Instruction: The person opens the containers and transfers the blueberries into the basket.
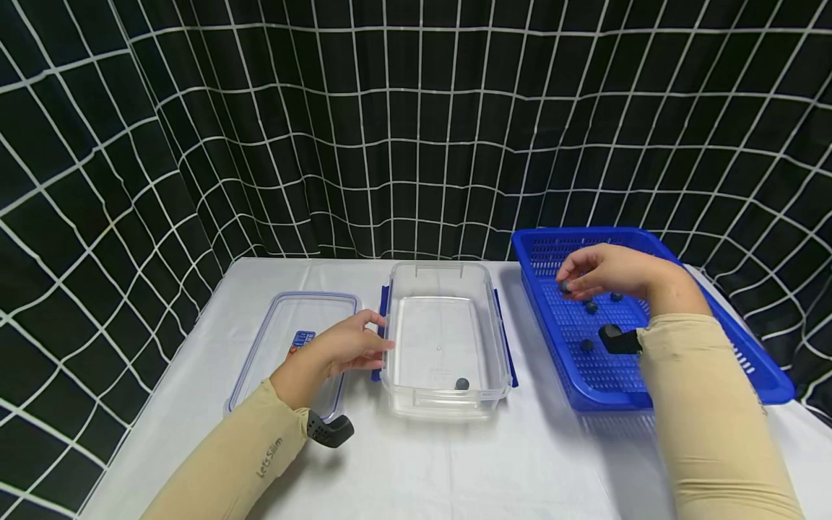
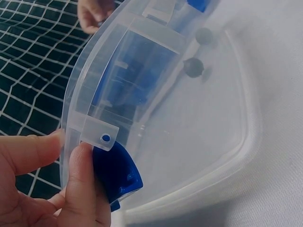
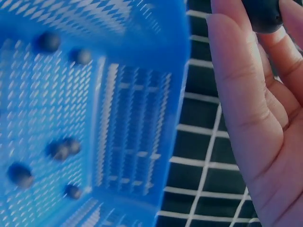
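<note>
My right hand (image 1: 604, 271) pinches a small dark blueberry-like ball (image 3: 264, 13) between thumb and fingers, above the far part of a blue perforated basket (image 1: 562, 361). Several more such balls (image 1: 591, 308) lie scattered on the basket floor. With thumb and fingers at its left rim, my left hand (image 1: 354, 343) grips a clear plastic container (image 1: 437, 397), beside a blue side latch (image 2: 116, 172). One dark ball (image 1: 462, 383) rests inside the container, near its front wall; a second round shape in the left wrist view looks like its reflection.
A clear lid (image 1: 260, 343) with a blue-tinted rim and a small label lies left of the container, partly under my left forearm. White cloth (image 1: 416, 469) covers the table. A black curtain with a white grid (image 1: 416, 130) hangs behind and at both sides.
</note>
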Available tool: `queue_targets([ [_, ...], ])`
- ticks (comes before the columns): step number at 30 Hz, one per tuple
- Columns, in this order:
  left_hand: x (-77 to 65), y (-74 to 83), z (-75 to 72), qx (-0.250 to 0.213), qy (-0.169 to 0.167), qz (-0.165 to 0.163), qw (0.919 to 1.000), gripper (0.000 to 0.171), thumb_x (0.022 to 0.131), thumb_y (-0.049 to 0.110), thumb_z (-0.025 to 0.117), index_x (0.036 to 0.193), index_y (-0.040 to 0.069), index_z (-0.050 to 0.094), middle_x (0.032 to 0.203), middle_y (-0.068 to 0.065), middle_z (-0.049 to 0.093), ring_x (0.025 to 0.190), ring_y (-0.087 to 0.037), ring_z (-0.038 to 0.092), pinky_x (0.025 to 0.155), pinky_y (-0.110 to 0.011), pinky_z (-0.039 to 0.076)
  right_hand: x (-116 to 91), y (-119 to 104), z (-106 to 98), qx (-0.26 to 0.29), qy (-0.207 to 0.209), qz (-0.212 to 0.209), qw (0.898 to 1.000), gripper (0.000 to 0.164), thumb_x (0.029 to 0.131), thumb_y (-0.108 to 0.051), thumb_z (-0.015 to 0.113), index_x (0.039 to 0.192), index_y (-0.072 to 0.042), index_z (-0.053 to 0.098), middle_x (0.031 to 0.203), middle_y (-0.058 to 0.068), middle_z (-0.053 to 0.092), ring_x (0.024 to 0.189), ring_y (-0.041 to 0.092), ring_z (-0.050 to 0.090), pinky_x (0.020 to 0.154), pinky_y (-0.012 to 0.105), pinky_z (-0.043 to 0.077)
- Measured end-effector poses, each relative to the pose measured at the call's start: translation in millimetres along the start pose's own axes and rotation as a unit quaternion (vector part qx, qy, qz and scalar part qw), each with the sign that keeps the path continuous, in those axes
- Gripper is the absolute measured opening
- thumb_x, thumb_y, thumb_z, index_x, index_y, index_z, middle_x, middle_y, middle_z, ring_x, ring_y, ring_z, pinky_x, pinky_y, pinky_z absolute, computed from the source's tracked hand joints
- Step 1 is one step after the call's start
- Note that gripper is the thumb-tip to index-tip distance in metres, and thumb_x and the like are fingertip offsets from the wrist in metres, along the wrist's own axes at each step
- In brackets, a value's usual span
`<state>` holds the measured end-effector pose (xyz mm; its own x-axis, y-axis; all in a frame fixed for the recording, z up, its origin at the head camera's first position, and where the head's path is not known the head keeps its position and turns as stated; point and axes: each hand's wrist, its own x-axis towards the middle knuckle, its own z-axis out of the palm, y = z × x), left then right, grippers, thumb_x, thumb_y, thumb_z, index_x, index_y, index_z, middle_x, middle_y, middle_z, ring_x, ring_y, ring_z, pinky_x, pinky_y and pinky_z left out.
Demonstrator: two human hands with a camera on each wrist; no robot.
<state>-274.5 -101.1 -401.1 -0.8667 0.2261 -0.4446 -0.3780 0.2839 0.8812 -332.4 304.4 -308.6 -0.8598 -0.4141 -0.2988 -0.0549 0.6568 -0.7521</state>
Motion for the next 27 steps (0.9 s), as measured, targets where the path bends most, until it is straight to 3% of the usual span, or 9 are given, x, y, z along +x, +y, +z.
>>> queue_targets([
  [8, -5.6, 2.2, 1.5, 0.000, -0.002, 0.005, 1.0000, 0.049, 0.081, 0.008, 0.068, 0.122, 0.013, 0.042, 0.097, -0.014, 0.056, 0.074, -0.020, 0.061, 0.069, -0.028, 0.057, -6.1, 40.1, -7.2, 0.041, 0.012, 0.041, 0.998, 0.027, 0.087, -0.007, 0.057, 0.110, 0.007, 0.053, 0.101, 0.019, 0.061, 0.093, 0.029, 0.060, 0.087, 0.042, 0.051],
  [14, -8.6, 3.5, 2.2, 0.001, -0.003, 0.005, 1.0000, 0.048, 0.081, 0.008, 0.068, 0.122, 0.012, 0.043, 0.098, -0.014, 0.055, 0.074, -0.019, 0.061, 0.069, -0.028, 0.057, -6.2, 63.9, -9.7, 0.052, 0.000, 0.069, 0.996, 0.019, 0.088, -0.002, 0.054, 0.104, 0.006, 0.056, 0.094, 0.013, 0.062, 0.090, 0.025, 0.060, 0.086, 0.039, 0.052],
  [22, -8.3, 3.3, 2.1, 0.005, 0.001, 0.003, 1.0000, 0.049, 0.081, 0.009, 0.068, 0.123, 0.013, 0.042, 0.097, -0.014, 0.057, 0.073, -0.019, 0.061, 0.069, -0.028, 0.057, -5.3, 75.8, -10.3, 0.063, -0.003, 0.093, 0.994, 0.020, 0.088, -0.001, 0.054, 0.105, 0.009, 0.055, 0.091, 0.009, 0.063, 0.086, 0.019, 0.060, 0.084, 0.036, 0.053],
  [27, -7.0, 2.8, 2.1, 0.004, 0.003, 0.002, 1.0000, 0.050, 0.081, 0.009, 0.068, 0.123, 0.013, 0.042, 0.096, -0.014, 0.057, 0.073, -0.019, 0.061, 0.068, -0.028, 0.057, -7.3, 77.6, -11.3, 0.078, -0.014, 0.099, 0.992, 0.031, 0.090, -0.004, 0.053, 0.116, 0.012, 0.049, 0.094, 0.008, 0.064, 0.091, 0.021, 0.061, 0.088, 0.040, 0.051],
])
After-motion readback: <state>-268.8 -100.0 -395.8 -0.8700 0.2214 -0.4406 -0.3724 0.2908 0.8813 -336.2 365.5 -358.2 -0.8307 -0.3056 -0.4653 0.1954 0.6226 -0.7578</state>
